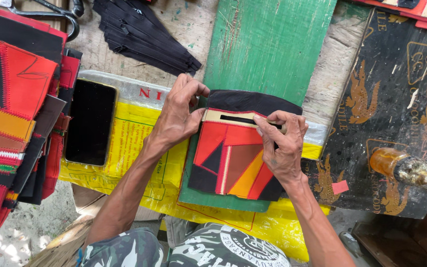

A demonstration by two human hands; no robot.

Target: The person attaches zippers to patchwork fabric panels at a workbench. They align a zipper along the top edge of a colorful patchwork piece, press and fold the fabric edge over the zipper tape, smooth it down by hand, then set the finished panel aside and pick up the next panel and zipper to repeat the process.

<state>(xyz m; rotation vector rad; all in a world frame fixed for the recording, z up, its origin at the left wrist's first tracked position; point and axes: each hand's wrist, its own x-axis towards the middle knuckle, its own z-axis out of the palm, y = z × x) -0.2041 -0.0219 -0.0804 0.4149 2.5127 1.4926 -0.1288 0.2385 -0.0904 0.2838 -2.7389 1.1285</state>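
Head view: your left hand is pinning the patchwork panel while your right hand is gripping a small tool at its slot, which seems to need steady guiding next.

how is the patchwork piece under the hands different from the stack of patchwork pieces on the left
The patchwork piece lies alone and flat on the green board, with the left hand and right hand on its top edge. The stack is many overlapping pieces, untouched. The single piece shows a slot near its top; the stack shows none. Both mix red, orange, black and brown.
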